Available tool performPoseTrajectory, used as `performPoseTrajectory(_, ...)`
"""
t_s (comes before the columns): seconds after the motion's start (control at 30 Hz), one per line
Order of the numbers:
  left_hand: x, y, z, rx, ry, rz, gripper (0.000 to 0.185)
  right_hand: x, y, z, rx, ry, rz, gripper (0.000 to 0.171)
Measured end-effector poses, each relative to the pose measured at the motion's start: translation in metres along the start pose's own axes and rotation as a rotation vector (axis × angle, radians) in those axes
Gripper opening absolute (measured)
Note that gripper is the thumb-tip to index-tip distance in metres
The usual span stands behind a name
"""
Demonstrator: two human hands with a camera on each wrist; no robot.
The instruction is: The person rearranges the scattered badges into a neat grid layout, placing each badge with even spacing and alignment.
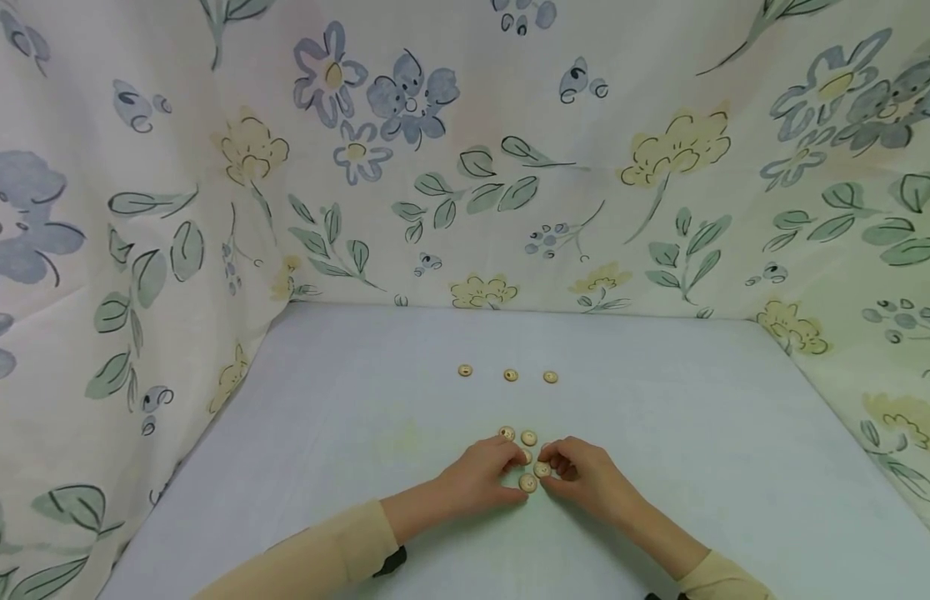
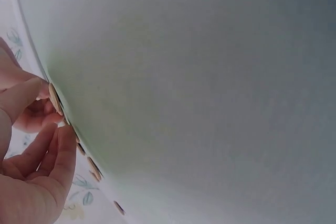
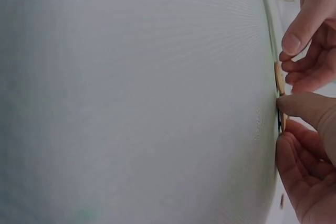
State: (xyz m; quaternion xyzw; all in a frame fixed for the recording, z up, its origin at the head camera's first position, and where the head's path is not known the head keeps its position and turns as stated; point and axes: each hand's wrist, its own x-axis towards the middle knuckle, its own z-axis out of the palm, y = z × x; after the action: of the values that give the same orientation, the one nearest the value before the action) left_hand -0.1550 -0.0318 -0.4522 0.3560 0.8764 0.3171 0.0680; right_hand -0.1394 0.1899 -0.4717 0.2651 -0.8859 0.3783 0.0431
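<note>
Small round wooden buttons lie on a pale cloth-covered table (image 1: 660, 417). Three buttons (image 1: 511, 375) sit apart in a row farther back. A tight cluster of several buttons (image 1: 528, 437) lies between my hands. My left hand (image 1: 510, 473) curls its thumb and fingertips onto a button (image 1: 528, 482) at the cluster's near side. My right hand (image 1: 557, 469) pinches a neighbouring button (image 1: 542, 469). In the left wrist view my left hand (image 2: 55, 129) meets an edge-on button (image 2: 54, 98). In the right wrist view my right hand (image 3: 287, 124) holds a button (image 3: 283, 121) between thumb and fingers.
Floral fabric (image 1: 172, 250) hangs as walls at the left, back and right of the table. The pale cloth stretches to both sides of the hands, and the table's near edge lies below my sleeves (image 1: 337, 550).
</note>
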Motion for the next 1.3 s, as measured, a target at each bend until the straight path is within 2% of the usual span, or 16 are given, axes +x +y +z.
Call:
performPoseTrajectory(0.37, 0.005, -0.001, 0.006, 0.08, -0.007, 0.053, 0.024, -0.001, -0.001, -0.001, 0.021, -0.009, -0.006, 0.024)
performPoseTrajectory(0.87, 0.012, 0.002, 0.005, 0.108, -0.049, 0.022, 0.016, -0.002, 0.001, -0.001, 0.028, -0.013, -0.003, 0.024)
performPoseTrajectory(1.2, 0.014, 0.006, 0.002, 0.12, -0.073, 0.036, 0.009, -0.003, 0.002, 0.0, 0.032, 0.0, -0.025, 0.025)
performPoseTrajectory(1.3, 0.014, 0.009, 0.001, 0.158, -0.074, 0.054, 0.007, -0.002, 0.003, 0.0, 0.034, 0.004, -0.023, 0.025)
